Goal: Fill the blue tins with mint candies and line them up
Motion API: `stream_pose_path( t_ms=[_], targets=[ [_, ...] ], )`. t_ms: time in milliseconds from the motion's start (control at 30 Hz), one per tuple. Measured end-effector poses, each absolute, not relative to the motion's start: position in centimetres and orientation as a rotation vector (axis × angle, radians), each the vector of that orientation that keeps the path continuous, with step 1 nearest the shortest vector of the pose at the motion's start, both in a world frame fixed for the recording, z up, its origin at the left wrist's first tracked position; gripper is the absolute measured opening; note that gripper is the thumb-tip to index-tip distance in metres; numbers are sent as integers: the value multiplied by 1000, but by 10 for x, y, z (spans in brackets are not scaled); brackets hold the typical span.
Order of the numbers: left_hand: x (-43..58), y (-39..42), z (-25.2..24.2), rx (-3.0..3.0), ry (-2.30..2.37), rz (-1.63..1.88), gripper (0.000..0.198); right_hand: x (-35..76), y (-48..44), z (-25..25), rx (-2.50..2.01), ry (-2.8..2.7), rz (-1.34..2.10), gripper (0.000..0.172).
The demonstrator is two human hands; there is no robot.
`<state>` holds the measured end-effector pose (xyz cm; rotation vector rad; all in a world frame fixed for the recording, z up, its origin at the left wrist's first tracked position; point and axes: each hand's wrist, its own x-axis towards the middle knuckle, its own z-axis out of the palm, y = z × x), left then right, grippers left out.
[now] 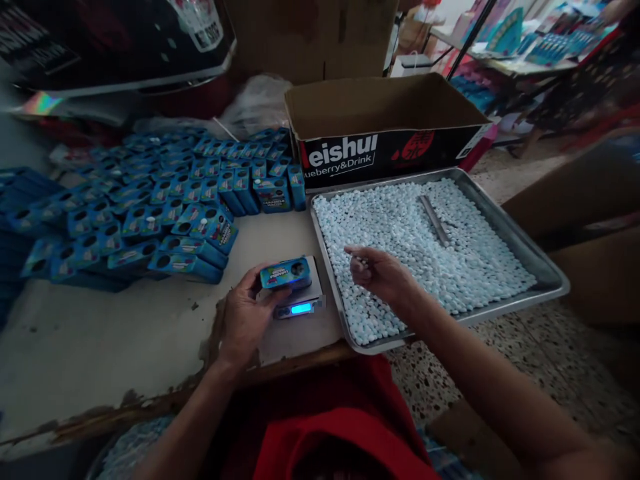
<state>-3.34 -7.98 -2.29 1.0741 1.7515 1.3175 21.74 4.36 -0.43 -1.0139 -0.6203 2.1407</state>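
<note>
My left hand (249, 313) grips a small blue candy box (280, 275) by its left end, with the thumb along the near side. The box is over a small white digital scale (313, 290) with a lit blue display; whether it rests on the plate I cannot tell. A dark round hole shows in the top of the box. Above the left part of a metal tray (327, 257) is my right hand (375, 267), its fingers curled around a few small candies. Pale blue and white candies (400, 220) cover most of the tray.
Many blue candy boxes (165, 207) stand in rows at the left. A flat metal strip (434, 220) lies on the candies. Behind the tray stands an open cardboard carton (385, 143). The table's front edge (300, 360) is worn. A person (590, 87) is at the far right.
</note>
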Motion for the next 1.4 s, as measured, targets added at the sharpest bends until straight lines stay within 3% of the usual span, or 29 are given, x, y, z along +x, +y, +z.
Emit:
stream_pose_path(
  t_ms=[133, 367, 500, 633, 867, 1400],
  targets=[
    [-49, -84, -8, 999, 1650, 1363, 79, 218, 43, 19, -1069, -900, 2083, 20],
    [-91, -123, 29, 995, 1920, 1384, 40, 214, 55, 67, -1249, -1474, 1991, 24],
    [-113, -142, 38, 1008, 2047, 1378, 35, 204, 65, 79, -1280, -1515, 2000, 24],
    [-124, -151, 35, 1027, 2132, 1371, 33, 191, 67, 88, -1242, -1499, 2048, 12],
    [-122, -144, 27, 1099, 2086, 1312, 31, 168, 57, 96, -1142, -1510, 2107, 13],
    [-65, -102, 12, 1362, 1813, 1316, 74, 147, 51, 100, -1026, -1529, 2179, 15]
  ],
)
